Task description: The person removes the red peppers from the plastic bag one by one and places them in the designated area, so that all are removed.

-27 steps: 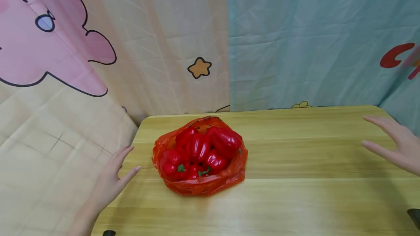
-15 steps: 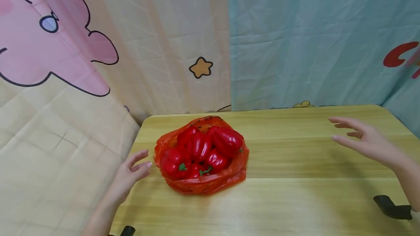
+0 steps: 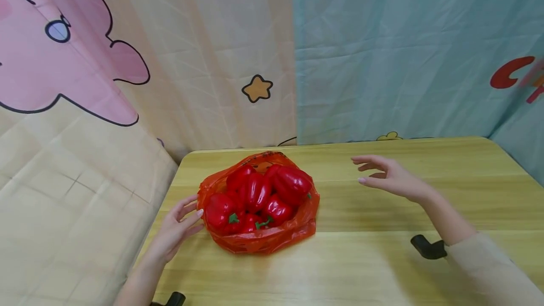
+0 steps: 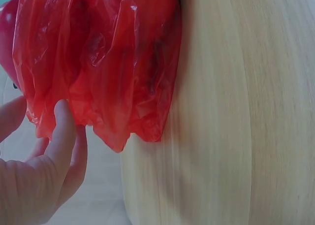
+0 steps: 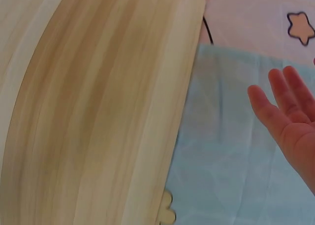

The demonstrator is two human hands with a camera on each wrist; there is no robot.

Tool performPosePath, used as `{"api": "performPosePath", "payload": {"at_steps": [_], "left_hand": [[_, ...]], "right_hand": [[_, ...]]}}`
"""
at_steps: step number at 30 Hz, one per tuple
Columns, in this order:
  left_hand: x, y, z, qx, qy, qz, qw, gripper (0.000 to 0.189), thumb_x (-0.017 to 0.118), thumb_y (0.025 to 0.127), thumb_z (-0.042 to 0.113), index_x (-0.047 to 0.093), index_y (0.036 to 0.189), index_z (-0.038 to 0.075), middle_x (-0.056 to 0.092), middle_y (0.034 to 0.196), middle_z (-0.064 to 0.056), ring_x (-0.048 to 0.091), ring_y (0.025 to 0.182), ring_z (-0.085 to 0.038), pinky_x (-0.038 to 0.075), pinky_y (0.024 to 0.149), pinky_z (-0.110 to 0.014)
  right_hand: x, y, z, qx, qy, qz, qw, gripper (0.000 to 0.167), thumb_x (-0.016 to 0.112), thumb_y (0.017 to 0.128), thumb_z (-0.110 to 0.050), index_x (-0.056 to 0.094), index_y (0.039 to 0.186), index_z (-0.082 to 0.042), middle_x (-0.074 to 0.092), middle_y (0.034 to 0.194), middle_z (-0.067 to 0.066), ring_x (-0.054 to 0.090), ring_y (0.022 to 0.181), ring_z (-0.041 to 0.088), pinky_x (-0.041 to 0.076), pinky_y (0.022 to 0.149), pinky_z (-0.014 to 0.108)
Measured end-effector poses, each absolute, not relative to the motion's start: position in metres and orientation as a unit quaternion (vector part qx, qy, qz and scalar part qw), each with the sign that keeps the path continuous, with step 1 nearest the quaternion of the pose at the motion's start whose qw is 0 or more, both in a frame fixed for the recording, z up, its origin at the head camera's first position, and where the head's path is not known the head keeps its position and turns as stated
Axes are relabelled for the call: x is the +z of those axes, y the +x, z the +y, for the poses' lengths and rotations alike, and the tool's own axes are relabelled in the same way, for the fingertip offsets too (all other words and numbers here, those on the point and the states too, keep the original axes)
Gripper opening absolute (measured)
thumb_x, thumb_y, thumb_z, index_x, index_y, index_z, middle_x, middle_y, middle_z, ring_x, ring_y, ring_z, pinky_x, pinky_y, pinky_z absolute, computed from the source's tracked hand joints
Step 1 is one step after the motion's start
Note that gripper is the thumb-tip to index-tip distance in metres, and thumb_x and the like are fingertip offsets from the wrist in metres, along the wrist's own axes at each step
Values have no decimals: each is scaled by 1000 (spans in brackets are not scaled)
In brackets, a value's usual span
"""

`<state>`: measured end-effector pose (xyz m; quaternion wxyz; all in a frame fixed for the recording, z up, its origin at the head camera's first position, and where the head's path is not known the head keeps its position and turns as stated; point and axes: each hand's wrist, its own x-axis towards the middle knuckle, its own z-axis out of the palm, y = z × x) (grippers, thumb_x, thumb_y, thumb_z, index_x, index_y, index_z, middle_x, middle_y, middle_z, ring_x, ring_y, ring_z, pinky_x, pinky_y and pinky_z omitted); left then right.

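Note:
A red plastic bag (image 3: 272, 244) stands on the wooden table with its mouth spread wide. Several glossy red bell peppers (image 3: 258, 191) with green stems fill it. At the bag's left edge is my left hand (image 3: 176, 228), fingertips right at the rim and fingers loosely bent. The left wrist view shows that hand (image 4: 44, 171) below the crumpled side of the bag (image 4: 98, 62), thumb and fingers apart. My right hand (image 3: 388, 177) hovers over the table to the right of the bag, fingers relaxed, nothing held. In the right wrist view its fingers (image 5: 283, 94) are spread.
The light wooden table (image 3: 340, 277) reaches back to a printed curtain (image 3: 382, 60) with a star and a pink cartoon figure. Another stretch of curtain (image 3: 63, 202) hangs along the left side. A black wrist mount (image 3: 428, 247) sits at my right sleeve.
My right hand has moved left across the table toward the bag. The left hand has come right to the bag's left rim. The bag and peppers have stayed in place.

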<state>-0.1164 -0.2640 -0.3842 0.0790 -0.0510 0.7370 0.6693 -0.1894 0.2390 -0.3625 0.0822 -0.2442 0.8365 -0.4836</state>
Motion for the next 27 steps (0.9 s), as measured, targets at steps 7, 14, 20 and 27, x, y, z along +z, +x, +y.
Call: {"api": "performPosePath", "payload": {"at_steps": [7,14,20,27], "left_hand": [[-385,-117,-261,679,-53,727,88,52,51,96,10,27,141,1,48,118,-6,61,95,-12,53,82,-34],[-383,-118,-258,680,-80,722,101,52,49,97,20,27,142,4,50,119,-3,60,97,-8,52,83,-31],[-383,-118,-255,686,-97,714,98,51,49,97,22,28,140,6,48,120,-4,60,96,-8,52,83,-30],[-385,-119,-254,699,-101,700,106,50,49,97,22,29,139,4,52,115,-1,61,94,-10,52,82,-30]], "right_hand": [[-373,-204,189,-509,-264,811,112,51,68,86,-22,48,133,-14,47,133,8,48,117,31,48,92,42],[-379,-212,149,-516,-290,793,146,54,68,85,-24,47,133,-12,46,135,11,45,119,35,46,93,45],[-383,-216,129,-528,-288,781,168,56,70,83,-24,48,133,-13,50,130,7,47,116,28,48,89,41],[-384,-218,120,-528,-283,781,175,55,71,82,-25,49,131,-14,51,127,7,48,113,28,50,87,38]]}}
